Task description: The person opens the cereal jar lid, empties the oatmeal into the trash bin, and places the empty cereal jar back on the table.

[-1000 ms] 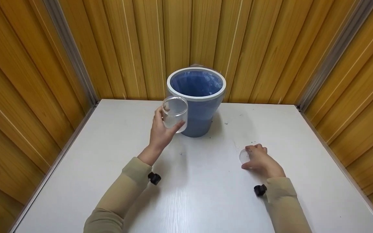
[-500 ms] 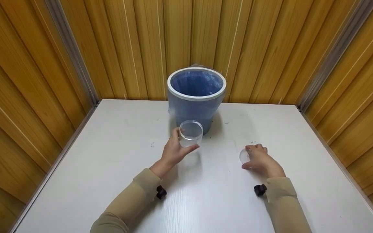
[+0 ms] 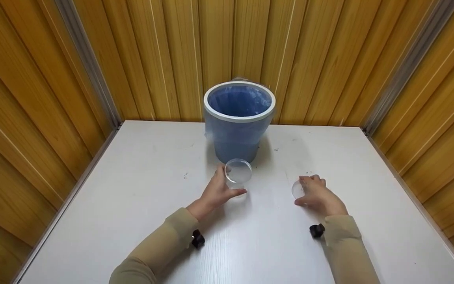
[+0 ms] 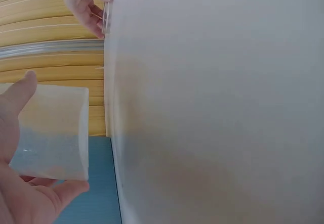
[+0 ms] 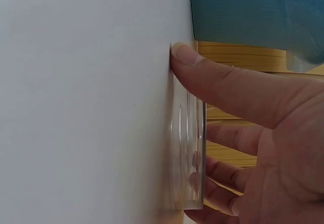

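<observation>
My left hand (image 3: 218, 190) holds a clear plastic jar (image 3: 239, 172) between thumb and fingers, its round mouth facing up and toward the head camera. In the left wrist view a narrow gap separates the jar (image 4: 55, 128) from the tabletop, so it hangs just above the surface. Farther right, my right hand (image 3: 318, 195) grips a flat, round, clear lid (image 3: 297, 190) by its edge, low at the table. Thumb and fingers lie around the lid's rim (image 5: 187, 158) in the right wrist view; the palm hides part of it in the head view.
A blue-grey trash bin (image 3: 237, 119) with a white rim and blue liner stands behind the jar, near the back wall. Wood-look panels (image 3: 164, 59) enclose the white table (image 3: 152, 165) at back and sides. Small dark specks dot the surface.
The left hand has brought the jar down from in front of the bin, toward me and slightly right. The right hand and lid have stayed in place.
</observation>
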`<action>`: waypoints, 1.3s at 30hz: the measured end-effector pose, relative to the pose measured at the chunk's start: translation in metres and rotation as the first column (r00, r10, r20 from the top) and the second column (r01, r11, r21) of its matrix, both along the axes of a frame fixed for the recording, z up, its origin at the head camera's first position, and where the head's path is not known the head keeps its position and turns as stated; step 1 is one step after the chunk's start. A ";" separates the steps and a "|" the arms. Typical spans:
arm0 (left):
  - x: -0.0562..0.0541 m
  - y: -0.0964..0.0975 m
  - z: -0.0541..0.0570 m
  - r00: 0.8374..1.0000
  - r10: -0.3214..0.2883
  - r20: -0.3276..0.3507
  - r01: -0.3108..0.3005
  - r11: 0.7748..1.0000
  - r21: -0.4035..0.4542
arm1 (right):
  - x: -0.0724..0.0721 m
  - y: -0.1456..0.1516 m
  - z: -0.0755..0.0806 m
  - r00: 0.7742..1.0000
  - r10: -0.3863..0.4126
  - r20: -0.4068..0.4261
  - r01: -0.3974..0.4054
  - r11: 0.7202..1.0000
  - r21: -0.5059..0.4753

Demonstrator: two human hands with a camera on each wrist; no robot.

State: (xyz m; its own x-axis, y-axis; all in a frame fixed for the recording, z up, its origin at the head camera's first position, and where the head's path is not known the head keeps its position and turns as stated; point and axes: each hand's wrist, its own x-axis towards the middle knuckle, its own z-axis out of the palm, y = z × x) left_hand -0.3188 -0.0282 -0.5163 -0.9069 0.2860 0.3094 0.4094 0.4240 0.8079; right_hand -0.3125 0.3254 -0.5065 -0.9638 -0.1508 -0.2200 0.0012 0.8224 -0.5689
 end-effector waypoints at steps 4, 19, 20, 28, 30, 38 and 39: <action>0.000 0.001 -0.002 0.999 -0.027 0.021 0.027 0.999 -0.028 | 0.000 0.001 0.000 1.000 0.010 0.000 -0.010 1.000 0.005; 0.001 -0.002 -0.006 0.987 0.026 0.161 -0.019 0.999 -0.043 | 0.001 -0.001 0.001 0.999 0.035 -0.020 -0.034 0.998 0.050; 0.001 -0.002 -0.007 0.985 0.030 0.167 -0.023 0.999 -0.041 | 0.001 -0.001 0.001 0.999 0.034 -0.018 -0.033 0.998 0.050; 0.001 -0.004 -0.008 0.980 0.040 0.192 -0.033 0.999 -0.043 | -0.001 0.001 0.000 1.000 0.027 -0.001 -0.027 0.998 0.057; 0.001 -0.004 -0.008 0.977 0.054 0.205 -0.043 0.997 -0.059 | -0.001 0.001 -0.001 1.000 0.019 0.008 -0.020 0.999 0.049; 0.002 -0.013 -0.004 0.957 0.088 0.277 -0.038 0.983 -0.181 | -0.002 0.002 -0.001 0.999 0.032 -0.001 -0.032 0.997 0.067; 0.002 -0.016 -0.003 0.954 0.087 0.286 -0.029 0.979 -0.203 | -0.002 0.002 0.000 0.999 0.037 -0.004 -0.037 0.997 0.073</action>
State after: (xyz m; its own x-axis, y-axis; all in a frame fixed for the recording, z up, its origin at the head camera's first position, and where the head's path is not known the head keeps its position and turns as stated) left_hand -0.3167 -0.0447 -0.5192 -0.9657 0.2583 -0.0272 0.1384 0.6004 0.7876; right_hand -0.3145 0.3270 -0.5067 -0.9590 -0.1700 -0.2266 -0.0328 0.8612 -0.5073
